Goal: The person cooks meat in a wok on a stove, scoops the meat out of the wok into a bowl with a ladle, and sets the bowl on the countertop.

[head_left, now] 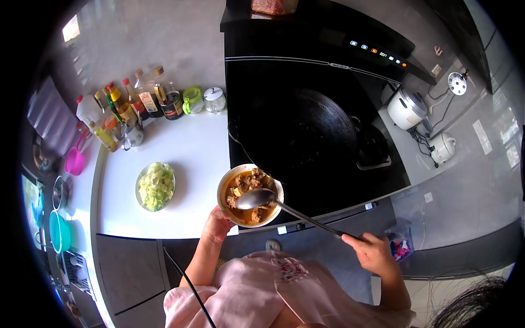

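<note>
My left hand (218, 224) grips the lower left rim of a white bowl (221, 192) filled with chunks of meat (256, 214) in brown sauce. The bowl is at the front left edge of the black stove. My right hand (374, 252) is closed around the end of a long dark handle; its metal ladle (255, 198) lies over the meat, rounded back facing up. Behind the bowl sits a large black wok (322, 123), with small dark bits on its inside.
On the white counter (202, 164) are a bowl of chopped pale-green vegetable (156, 186) and several sauce bottles (147, 98). A rice cooker (407, 108) stands right of the stove. A range hood (306, 46) rises behind the wok.
</note>
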`<action>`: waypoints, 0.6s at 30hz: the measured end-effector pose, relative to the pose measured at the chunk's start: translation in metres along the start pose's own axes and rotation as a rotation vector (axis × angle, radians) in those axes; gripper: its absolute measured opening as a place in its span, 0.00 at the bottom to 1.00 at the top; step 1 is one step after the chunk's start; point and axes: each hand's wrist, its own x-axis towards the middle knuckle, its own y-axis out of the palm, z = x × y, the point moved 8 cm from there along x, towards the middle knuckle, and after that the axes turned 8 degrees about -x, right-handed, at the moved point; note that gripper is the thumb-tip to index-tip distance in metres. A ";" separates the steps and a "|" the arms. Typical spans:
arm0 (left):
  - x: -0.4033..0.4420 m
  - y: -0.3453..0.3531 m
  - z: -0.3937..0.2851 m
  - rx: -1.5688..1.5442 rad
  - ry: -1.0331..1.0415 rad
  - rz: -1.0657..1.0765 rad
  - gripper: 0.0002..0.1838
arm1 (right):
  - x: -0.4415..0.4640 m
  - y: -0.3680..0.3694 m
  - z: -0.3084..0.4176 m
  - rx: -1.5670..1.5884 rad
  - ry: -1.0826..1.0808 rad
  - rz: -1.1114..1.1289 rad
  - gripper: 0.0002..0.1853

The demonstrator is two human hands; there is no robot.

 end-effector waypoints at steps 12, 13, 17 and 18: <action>0.002 0.001 0.001 0.021 -0.008 0.026 0.30 | 0.070 0.020 -0.128 0.324 0.381 -0.139 0.27; 0.003 0.001 0.001 0.021 -0.008 0.027 0.30 | 0.077 0.020 -0.129 0.323 0.381 -0.139 0.27; 0.002 0.007 0.001 -0.014 -0.002 0.055 0.30 | 0.081 0.019 -0.129 0.235 0.574 0.074 0.27; -0.001 0.008 0.001 -0.031 -0.001 0.051 0.29 | 0.073 0.028 -0.123 0.483 0.664 0.240 0.28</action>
